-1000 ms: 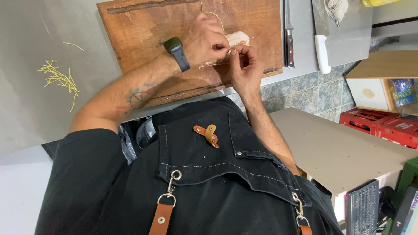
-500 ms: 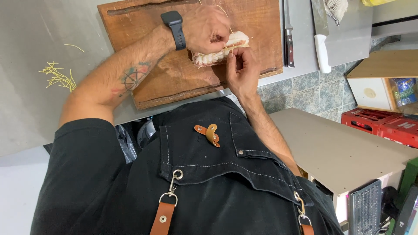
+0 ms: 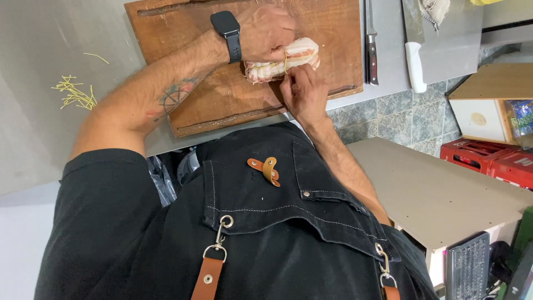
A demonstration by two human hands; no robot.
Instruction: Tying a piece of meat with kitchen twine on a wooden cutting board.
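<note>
A rolled piece of meat wrapped in bacon [image 3: 297, 53] lies on a brown wooden cutting board [image 3: 222, 103]. Yellowish twine [image 3: 286, 58] runs around its middle. My left hand [image 3: 264, 30], with a black watch on the wrist, presses over the far side of the roll and grips it. My right hand [image 3: 302, 91] is at the near side of the roll, its fingertips pinched on the twine. Part of the roll is hidden under my left hand.
A dark-handled knife [image 3: 371, 50] and a white-handled cleaver [image 3: 415, 61] lie right of the board on the steel counter [image 3: 44, 44]. Cut twine scraps [image 3: 72, 94] lie at the left. A beige table [image 3: 444, 194], red crates [image 3: 488, 158] and a cardboard box [image 3: 488, 105] stand to the right.
My left hand has shifted up the board and now covers the top of the roll. The roll has turned. My right hand has stayed at its near side on the twine.
</note>
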